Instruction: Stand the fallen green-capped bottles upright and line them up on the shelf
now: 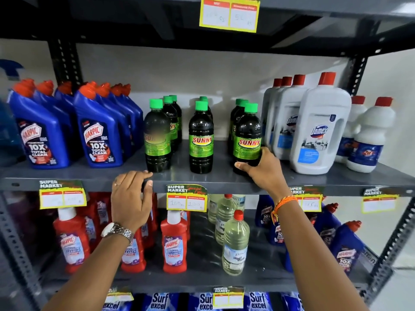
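Observation:
Dark green-capped Sunny bottles stand upright in three rows on the grey middle shelf (221, 179). The left row's front bottle (157, 135), the middle row's front bottle (201, 136) and the right row's front bottle (247, 133) each have more bottles behind them. My right hand (262, 169) grips the base of the right front bottle, which stands on the shelf. My left hand (131, 196) rests on the shelf's front edge just below the left front bottle, fingers curled over the lip, holding no bottle.
Blue Harpic bottles (98, 131) crowd the shelf's left side and white Domex bottles (318, 129) the right. Price tags (186, 198) hang from the shelf edge. Red Harpic bottles (174, 243) and clear bottles (234, 241) stand on the shelf below.

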### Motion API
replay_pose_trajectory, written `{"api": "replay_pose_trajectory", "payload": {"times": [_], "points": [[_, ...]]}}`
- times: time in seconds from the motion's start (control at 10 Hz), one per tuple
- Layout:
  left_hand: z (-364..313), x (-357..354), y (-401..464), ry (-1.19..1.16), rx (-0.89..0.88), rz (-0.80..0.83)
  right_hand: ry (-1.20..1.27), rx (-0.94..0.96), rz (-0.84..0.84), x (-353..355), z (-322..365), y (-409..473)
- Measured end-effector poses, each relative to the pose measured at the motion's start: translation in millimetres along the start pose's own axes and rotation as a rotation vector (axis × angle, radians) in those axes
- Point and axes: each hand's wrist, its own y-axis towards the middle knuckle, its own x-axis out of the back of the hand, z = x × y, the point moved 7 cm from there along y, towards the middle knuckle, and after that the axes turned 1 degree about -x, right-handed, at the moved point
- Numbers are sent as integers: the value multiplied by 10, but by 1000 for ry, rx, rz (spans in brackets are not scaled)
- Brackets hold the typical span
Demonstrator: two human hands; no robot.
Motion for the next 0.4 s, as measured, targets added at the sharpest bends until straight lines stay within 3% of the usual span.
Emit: {"api": "replay_pose_trajectory", "payload": {"times": [0.4], "points": [[-42,12,29,3,19,16,32,26,-31,205,259,-222]]}}
